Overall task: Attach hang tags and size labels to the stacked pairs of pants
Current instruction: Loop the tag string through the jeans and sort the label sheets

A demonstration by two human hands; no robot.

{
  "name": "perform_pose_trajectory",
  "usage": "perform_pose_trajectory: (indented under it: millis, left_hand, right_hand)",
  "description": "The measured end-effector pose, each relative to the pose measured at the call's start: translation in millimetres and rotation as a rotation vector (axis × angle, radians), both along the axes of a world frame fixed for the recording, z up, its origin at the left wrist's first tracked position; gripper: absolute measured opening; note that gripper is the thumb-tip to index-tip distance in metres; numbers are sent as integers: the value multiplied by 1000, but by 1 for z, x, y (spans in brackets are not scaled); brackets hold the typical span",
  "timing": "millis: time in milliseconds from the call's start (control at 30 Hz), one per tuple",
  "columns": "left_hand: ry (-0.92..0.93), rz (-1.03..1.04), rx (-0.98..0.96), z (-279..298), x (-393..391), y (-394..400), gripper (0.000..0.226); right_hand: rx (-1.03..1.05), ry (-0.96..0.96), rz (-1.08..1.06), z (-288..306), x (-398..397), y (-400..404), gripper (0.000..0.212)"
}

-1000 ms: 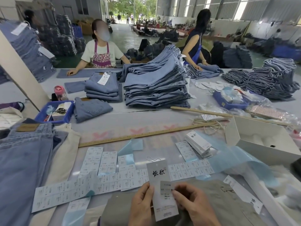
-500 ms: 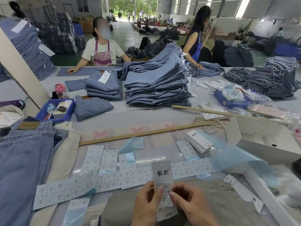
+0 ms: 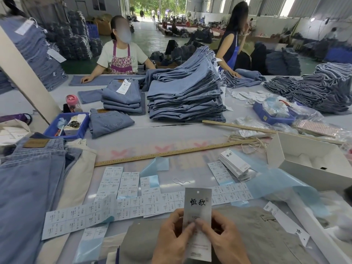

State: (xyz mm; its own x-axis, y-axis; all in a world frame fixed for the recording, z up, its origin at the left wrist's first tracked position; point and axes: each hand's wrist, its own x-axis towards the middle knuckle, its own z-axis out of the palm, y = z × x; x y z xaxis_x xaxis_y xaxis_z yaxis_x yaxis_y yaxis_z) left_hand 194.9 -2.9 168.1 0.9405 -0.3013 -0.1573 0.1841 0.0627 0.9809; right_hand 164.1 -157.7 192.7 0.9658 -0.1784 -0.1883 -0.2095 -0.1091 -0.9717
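Beside folded jeans (image 3: 110, 121), blue bin (image 3: 51, 130) — cloth scraps (image 3: 73, 124), papers

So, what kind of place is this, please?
Most likely a garment factory's finishing area: tall stacks of folded jeans on a long table, sheets of size labels, and a hang tag being prepared.

Left hand (image 3: 171, 239): wrist cut off at bottom edge of frame.
Right hand (image 3: 224, 239): wrist cut off at bottom edge.
Hang tag (image 3: 198, 223): middle covered by both thumbs; small print illegible.
Size label sheets (image 3: 106, 210): print too small to read.
Olive pants (image 3: 266, 237): cut off at bottom edge.
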Motion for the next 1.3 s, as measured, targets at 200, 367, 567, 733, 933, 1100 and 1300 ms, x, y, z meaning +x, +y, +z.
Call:
perform_pose_trajectory:
  millis: [200,367,567,733,933,1100,1300]
  left_hand:
    - [-15,-19,29,0,-7,-5,50]
    - [66,232,10,3,-5,-7,6]
    - [125,364,97,8,-6,-4,24]
    - [88,234,141,10,-10,-25,21]
    - [-40,3,86,22,0,-86,22]
    - [-60,-194,84,30,0,-157,19]
    - [-172,-85,227,15,-12,-182,20]
  right_hand:
    - [60,1,-67,0,4,-3,24]
    - [-100,-33,126,-8,3,-6,23]
    - [-221,-99,224,-2,-1,1,20]
    - [-382,-302,-176,17,-29,-49,30]
    - [-1063,250,-197,4,-90,-171,20]
    - [-585,335,-478,-45,-101,-253,22]
    - [-538,485,-600,-119,-97,-297,21]
